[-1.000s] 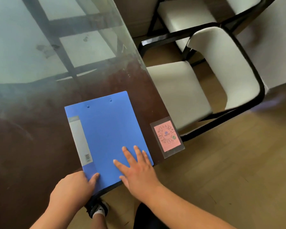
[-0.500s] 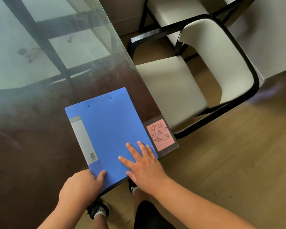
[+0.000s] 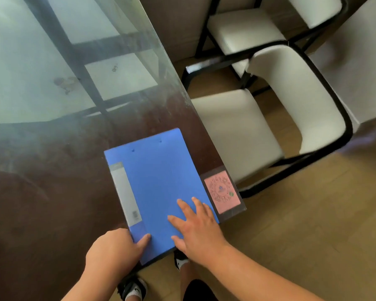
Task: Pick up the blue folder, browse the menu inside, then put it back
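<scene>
1. One glass-topped desk (image 3: 52,192) fills the left of the scene; two white chairs (image 3: 237,135) stand to its right.
2. Closed blue folder (image 3: 159,183) lies flat at the desk's near right corner, its long axis running near to far and tilted slightly left, with its labelled spine on the left.
3. Right hand (image 3: 199,230) rests open and flat on the cover.
4. Left hand (image 3: 113,246) has its grip pinched on the folder's near-left corner, thumb on top.
5. Pink code card (image 3: 223,192) lies just right of the folder.

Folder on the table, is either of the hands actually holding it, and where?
The left hand grips the folder at its near left corner; the right hand only lies flat on the cover.
</scene>
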Demonstrator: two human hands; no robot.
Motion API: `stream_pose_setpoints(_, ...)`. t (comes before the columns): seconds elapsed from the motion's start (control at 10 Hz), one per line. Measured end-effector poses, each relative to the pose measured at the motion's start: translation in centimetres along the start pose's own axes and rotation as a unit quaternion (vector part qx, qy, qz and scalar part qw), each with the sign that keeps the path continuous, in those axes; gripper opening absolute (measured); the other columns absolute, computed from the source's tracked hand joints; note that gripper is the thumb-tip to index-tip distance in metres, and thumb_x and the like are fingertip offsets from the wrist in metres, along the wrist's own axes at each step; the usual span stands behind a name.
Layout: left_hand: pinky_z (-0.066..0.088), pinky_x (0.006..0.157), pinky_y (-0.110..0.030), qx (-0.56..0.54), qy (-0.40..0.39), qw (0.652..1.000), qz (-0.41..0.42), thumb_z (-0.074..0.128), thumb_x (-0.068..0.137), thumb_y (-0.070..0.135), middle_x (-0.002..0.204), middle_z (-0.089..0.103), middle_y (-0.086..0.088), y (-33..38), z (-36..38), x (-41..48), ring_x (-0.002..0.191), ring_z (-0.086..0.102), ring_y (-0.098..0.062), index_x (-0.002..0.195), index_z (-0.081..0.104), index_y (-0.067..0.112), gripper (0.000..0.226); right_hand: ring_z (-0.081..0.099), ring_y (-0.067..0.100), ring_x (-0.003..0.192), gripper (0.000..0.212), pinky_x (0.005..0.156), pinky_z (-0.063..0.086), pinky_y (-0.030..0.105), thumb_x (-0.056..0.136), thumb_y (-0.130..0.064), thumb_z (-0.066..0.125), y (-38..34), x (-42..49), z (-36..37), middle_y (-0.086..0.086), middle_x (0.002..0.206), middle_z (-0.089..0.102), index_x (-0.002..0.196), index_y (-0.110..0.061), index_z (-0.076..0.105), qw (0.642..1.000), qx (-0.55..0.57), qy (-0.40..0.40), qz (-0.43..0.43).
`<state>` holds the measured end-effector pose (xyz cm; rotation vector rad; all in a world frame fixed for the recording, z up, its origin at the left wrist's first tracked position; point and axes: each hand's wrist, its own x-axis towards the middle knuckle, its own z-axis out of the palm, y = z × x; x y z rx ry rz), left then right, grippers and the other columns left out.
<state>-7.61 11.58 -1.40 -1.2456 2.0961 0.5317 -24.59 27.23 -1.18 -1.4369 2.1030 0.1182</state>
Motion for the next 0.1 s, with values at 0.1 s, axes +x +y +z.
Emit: stream_pose_setpoints(0.1, 0.049, 0.057, -0.032, -0.021, 0.111, 0.993, -0.015, 0.034, 0.073, 0.093, 0.073, 0.066, 0.009, -1.48, -4.06, 0.14, 0.066, 0.063, -0.015, 0.075, 0.061, 0.026, 0.073, 0.033, 0.051, 0.152, 0.064, 0.120, 0.030, 0.067, 0.091, -0.059, 0.063, -1.90, 2.77, -5.12, 0.013, 0.164, 0.047, 0.146, -0.028, 0.058, 0.998, 0.017, 0.053, -0.001)
